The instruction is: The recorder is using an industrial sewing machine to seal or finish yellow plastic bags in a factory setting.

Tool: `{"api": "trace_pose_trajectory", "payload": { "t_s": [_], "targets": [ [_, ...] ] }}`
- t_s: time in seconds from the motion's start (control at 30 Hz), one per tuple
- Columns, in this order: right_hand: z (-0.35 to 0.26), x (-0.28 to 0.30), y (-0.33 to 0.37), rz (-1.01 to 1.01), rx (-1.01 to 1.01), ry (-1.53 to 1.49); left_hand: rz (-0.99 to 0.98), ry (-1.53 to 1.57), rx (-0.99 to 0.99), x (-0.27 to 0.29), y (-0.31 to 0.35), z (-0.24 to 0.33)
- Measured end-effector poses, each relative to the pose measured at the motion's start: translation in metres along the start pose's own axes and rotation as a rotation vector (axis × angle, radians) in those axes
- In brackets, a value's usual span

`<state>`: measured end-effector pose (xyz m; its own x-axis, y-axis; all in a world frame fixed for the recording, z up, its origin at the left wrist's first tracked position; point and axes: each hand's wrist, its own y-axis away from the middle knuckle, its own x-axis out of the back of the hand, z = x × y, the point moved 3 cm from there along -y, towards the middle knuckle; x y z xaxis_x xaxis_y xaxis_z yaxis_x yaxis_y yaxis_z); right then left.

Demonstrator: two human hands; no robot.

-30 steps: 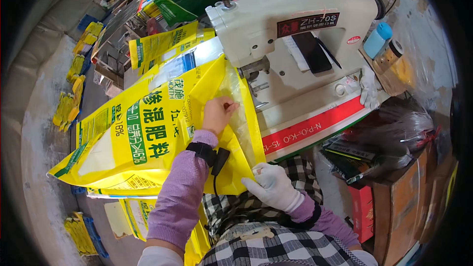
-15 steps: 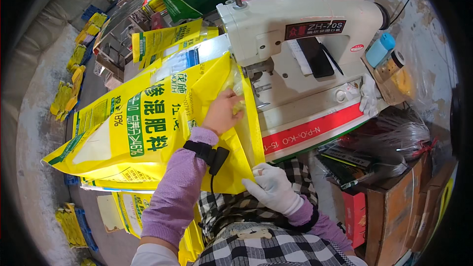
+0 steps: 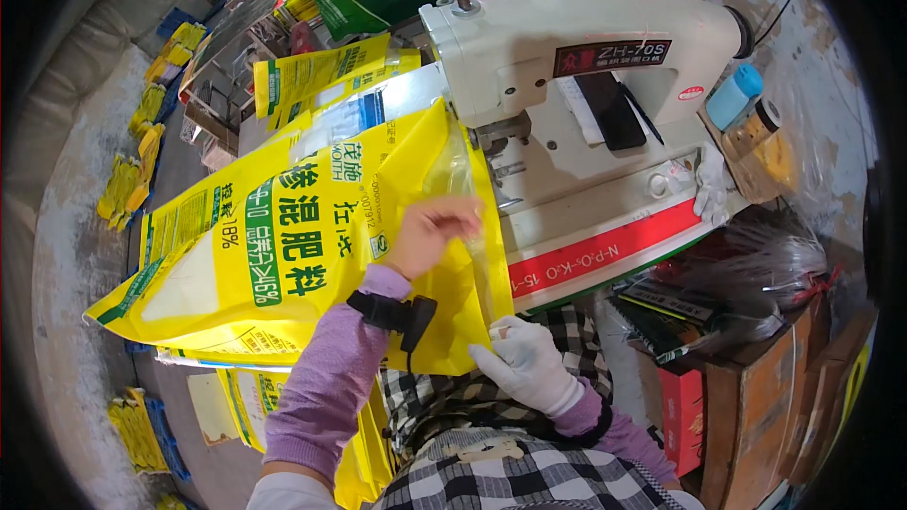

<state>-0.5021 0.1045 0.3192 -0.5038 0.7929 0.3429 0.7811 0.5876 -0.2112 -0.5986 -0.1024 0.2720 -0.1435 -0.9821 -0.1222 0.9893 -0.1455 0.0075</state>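
Observation:
A yellow printed woven bag [image 3: 283,227] with a clear inner liner [image 3: 458,165] lies across the left of the sewing machine [image 3: 576,61]. Its right-hand edge runs up to the machine's needle and presser foot [image 3: 508,165]. My bare left hand [image 3: 435,234] is over the bag near this edge, half-bent fingers stretched toward the liner and slightly blurred. A black strap device [image 3: 402,316] is on that wrist. My right hand [image 3: 529,364], in a white glove, pinches the bag's near right corner between thumb and fingers.
A phone [image 3: 609,113] and pen lie on the machine's bed. Beyond it stand a blue bottle [image 3: 734,96] and a jar [image 3: 754,127]. Cardboard boxes [image 3: 756,425] and plastic film [image 3: 756,264] are at the right. More yellow bags [image 3: 255,406] lie beneath this one.
My left hand has moved slightly right and down along the bag's edge, its fingers reaching further out. The view has shifted a little; my right hand keeps its pinch on the corner.

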Motion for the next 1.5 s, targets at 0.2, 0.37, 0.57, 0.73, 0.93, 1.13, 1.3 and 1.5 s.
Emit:
{"api": "trace_pose_trajectory", "payload": {
  "t_s": [0.2,0.37,0.57,0.73,0.93,1.13,1.3,1.5],
  "targets": [
    [-0.019,0.002,-0.008,0.011,0.053,0.013,0.171,-1.175,-0.281,0.005,-0.028,-0.014],
    [-0.026,0.0,-0.015,-0.07,0.053,0.155,0.263,-1.353,0.037,-0.026,-0.035,-0.02],
    [0.042,0.002,0.018,-0.025,-0.1,0.01,-0.389,-1.361,-0.108,-0.069,0.079,0.007],
    [0.066,0.019,0.013,-0.07,-0.175,-0.008,-0.256,-1.286,-0.036,-0.042,0.177,0.102],
    [0.088,0.0,-0.031,0.242,-0.121,-0.076,0.384,-1.759,0.432,0.146,0.233,0.151],
    [0.055,-0.043,-0.066,0.261,0.326,0.421,0.113,-1.912,0.158,0.233,0.264,0.08],
    [0.061,-0.051,-0.154,0.095,0.071,0.377,0.284,-2.133,0.671,0.296,0.233,0.063],
    [-0.036,-0.052,-0.101,-0.531,0.296,0.289,1.544,-0.325,0.569,0.343,0.432,0.037]
  ]
}}
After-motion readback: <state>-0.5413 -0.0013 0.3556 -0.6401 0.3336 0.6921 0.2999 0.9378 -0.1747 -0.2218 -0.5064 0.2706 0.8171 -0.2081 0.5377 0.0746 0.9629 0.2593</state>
